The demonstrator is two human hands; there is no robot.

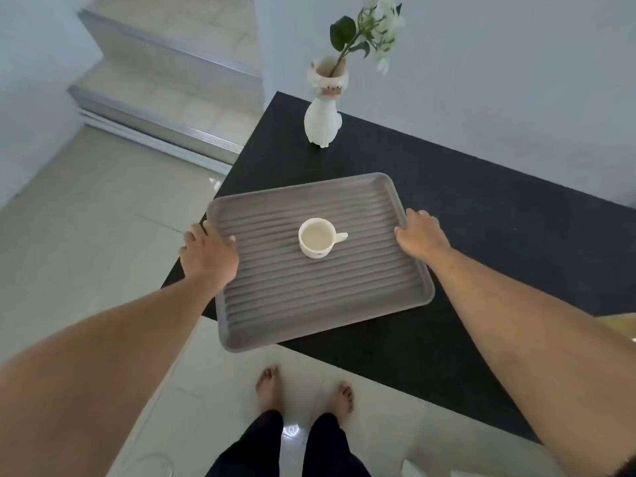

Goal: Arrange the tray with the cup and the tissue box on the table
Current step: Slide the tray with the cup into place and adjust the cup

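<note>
Grey ribbed tray (344, 297) sits at the black table (481, 235) near corner, overhanging the edge. White cup (317, 237) stands upright at its centre. Left hand (208, 254) and right hand (420, 234) each grip a short rim, fingers curled.
</note>
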